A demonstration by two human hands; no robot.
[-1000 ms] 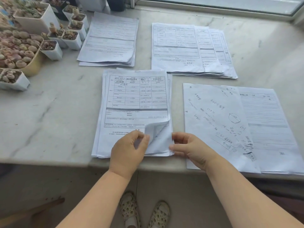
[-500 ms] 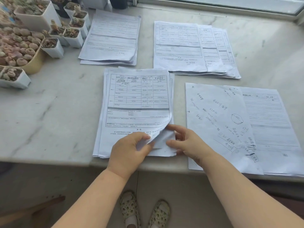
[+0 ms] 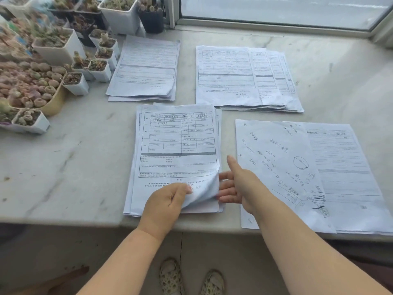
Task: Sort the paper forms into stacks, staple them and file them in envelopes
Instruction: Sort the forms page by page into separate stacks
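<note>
Forms stack point(image 3: 176, 154) sits at near table point(image 3: 63, 167) edge, centre. Top sheet's near-right corner now lifted higher than half second ago. Left hand point(image 3: 168, 201) pinches that curled corner. Right hand point(image 3: 240, 184), fingers straight, has slid under flap from stack's right edge. Reads as mid-sort: sheet about to peel off. No stapler or envelopes seen.

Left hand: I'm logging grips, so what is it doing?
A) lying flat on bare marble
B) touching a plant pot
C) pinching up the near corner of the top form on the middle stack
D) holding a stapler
C: the left hand pinches the curled corner of the top form.
</note>
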